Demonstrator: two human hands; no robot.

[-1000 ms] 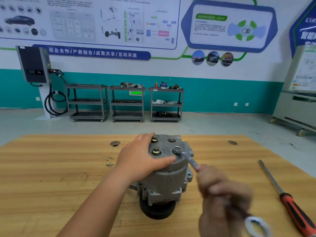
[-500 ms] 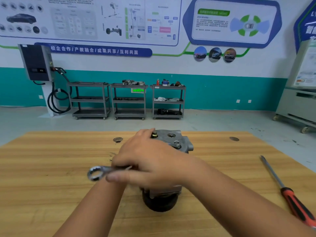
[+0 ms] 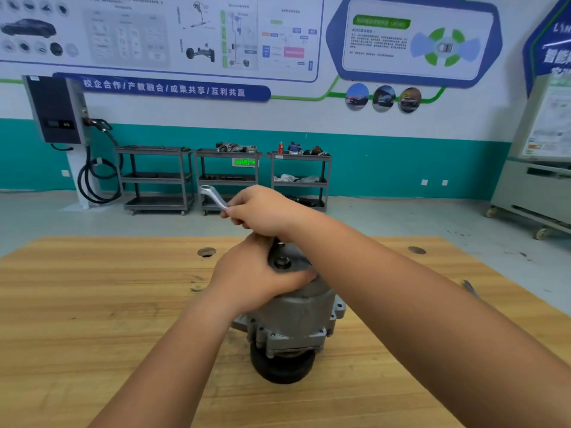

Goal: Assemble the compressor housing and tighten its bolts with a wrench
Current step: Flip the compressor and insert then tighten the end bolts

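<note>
Wrench [image 3: 213,197] swung to far side (right hand [image 3: 262,215] gripping, raised); left hand [image 3: 248,274] clasps compressor housing [image 3: 296,315].

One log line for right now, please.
left hand: grips compressor housing top | right hand: holds wrench over housing | wrench working end: hidden | housing: stands on table

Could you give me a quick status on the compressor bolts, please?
Left hand gripping compressor housing top. Right hand holding wrench, free ring end raised; working end hidden under hand. One bolt visible; right forearm covers most of housing top.
</note>
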